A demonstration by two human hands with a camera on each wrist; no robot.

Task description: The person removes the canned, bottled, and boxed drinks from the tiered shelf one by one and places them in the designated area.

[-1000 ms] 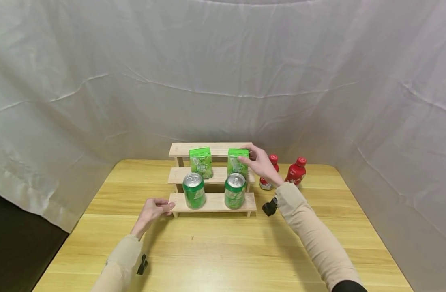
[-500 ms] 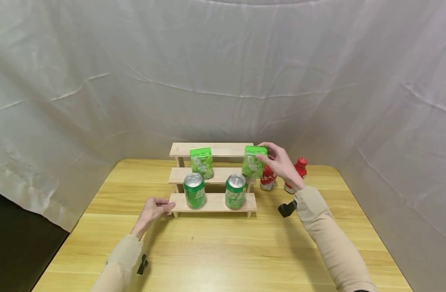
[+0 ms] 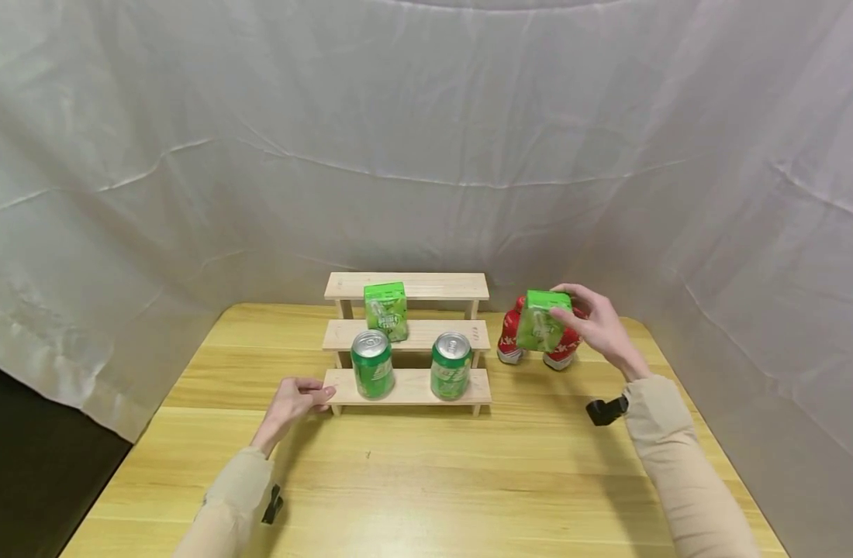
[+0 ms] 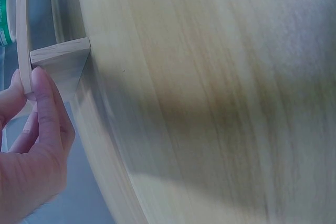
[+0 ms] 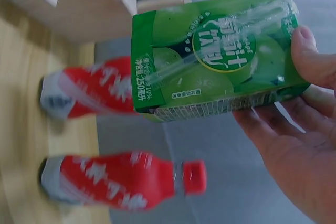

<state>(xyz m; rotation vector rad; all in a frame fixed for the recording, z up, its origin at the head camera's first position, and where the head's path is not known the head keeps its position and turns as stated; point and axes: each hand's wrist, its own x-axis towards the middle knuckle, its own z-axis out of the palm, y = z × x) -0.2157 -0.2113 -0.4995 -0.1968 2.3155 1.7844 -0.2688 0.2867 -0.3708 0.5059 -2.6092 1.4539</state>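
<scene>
My right hand (image 3: pixel 601 329) grips a green juice box (image 3: pixel 543 322) by its upper part, held up in front of two red bottles. In the right wrist view the juice box (image 5: pixel 215 53) shows a straw along its face, with thumb and fingers on either side. My left hand (image 3: pixel 292 407) pinches the left end of the lowest board of a three-step wooden rack (image 3: pixel 405 387). Close up in the left wrist view, the left hand (image 4: pixel 39 140) has thumb and fingers on the board's edge. A second juice box (image 3: pixel 386 311) stands on the middle step.
Two green cans, a left can (image 3: pixel 372 366) and a right can (image 3: pixel 450 366), stand on the lowest step. Right of the rack are a red bottle (image 3: pixel 509 341) and another red bottle (image 3: pixel 562 350), partly hidden. A grey curtain (image 3: pixel 426 155) hangs behind the wooden table (image 3: pixel 426 480).
My right hand has lifted the juice box off the right side of the middle step and carried it rightward, before the red bottles. The left hand stays on the rack.
</scene>
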